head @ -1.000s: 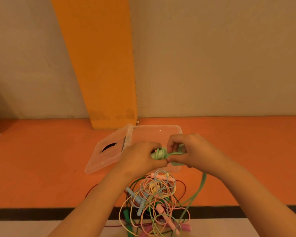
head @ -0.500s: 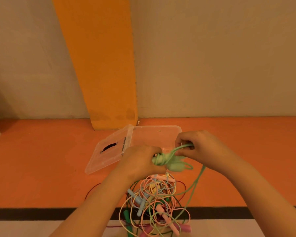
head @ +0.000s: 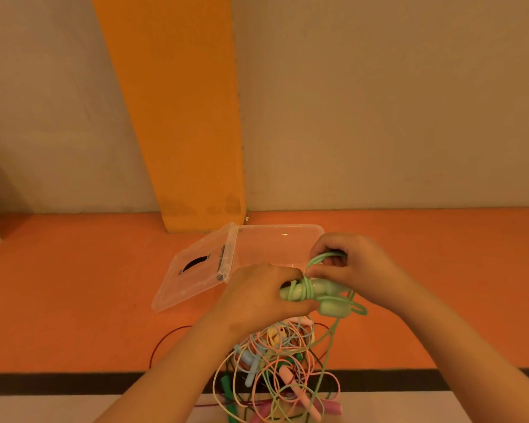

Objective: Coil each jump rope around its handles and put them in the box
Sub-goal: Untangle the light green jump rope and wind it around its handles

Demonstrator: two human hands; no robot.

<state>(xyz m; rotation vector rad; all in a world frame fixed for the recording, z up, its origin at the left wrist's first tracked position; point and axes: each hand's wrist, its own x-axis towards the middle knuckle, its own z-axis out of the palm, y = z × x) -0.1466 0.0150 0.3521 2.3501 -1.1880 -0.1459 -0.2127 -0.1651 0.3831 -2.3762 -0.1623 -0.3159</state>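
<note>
Coiling the mint-green jump rope (head: 306, 289) is under way: the left hand (head: 257, 297) grips its 2 handles (head: 329, 307) above the tangled pile (head: 277, 366), while the right hand (head: 359, 264) pinches a cord loop (head: 324, 255) at their 1 o'clock. Next, that loop probably needs pulling snug round the handles; the open box (head: 281, 228) sits at 12 o'clock.

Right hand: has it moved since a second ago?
Yes. The right hand has shifted right and away from the person, toward the far right corner of the clear box, lifting a green cord loop above the handles the left hand grips.
</note>
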